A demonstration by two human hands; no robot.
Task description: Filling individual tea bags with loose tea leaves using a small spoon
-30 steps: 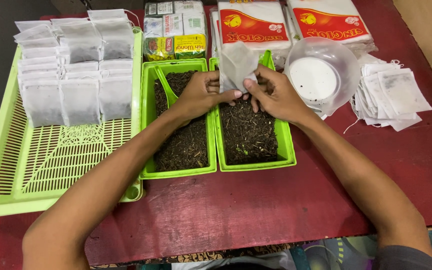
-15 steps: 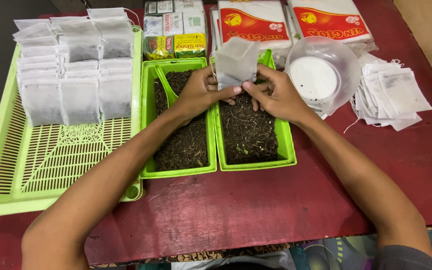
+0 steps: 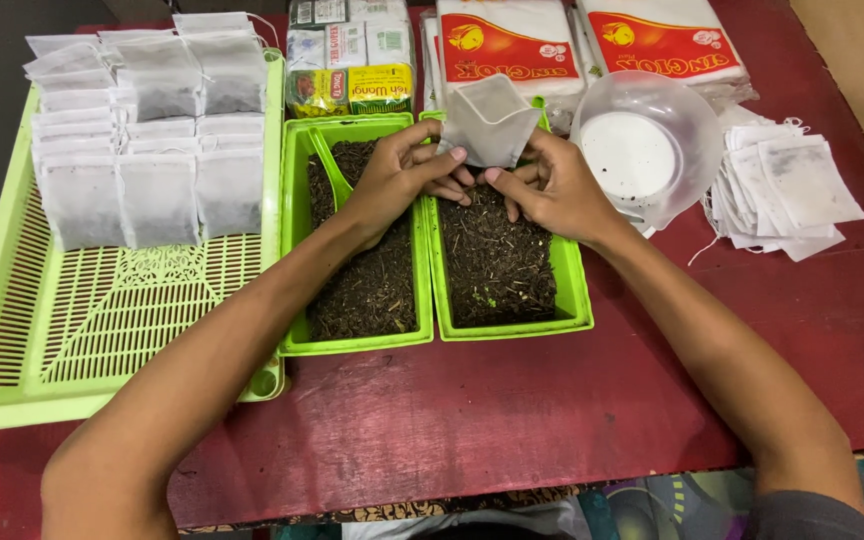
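Red and worn in places, the surface (image 3: 512, 420) fills most of the head view, with a dark floor strip along its left edge. Largest on it is a light green slatted tray (image 3: 102, 340) at the left, its far half stacked with rows of filled white filter bags (image 3: 142, 150). Next in size are two green rectangular bins side by side in the middle: the left bin (image 3: 297, 200) and the right bin (image 3: 572, 290), touching along their long walls and both holding dark loose tea leaves. A green scoop (image 3: 330, 170) rests in the left bin, its handle pointing to the far corner. Beyond the bins lie two flat white packages with red panels (image 3: 592, 45) and, left of them, a bundle of small printed packets (image 3: 350, 60). Right of the right bin sits a clear plastic bowl (image 3: 697, 135) with something white in it, and further right a loose pile of empty white bags (image 3: 787, 190) with strings trailing. Both forearms reach in from the near edge and meet over the far end of the right bin. The left hand (image 3: 397, 180) and the right hand (image 3: 552, 190) each pinch a lower corner of one small white filter bag (image 3: 490, 122), held upright above the seam between the bins with its mouth spread open.
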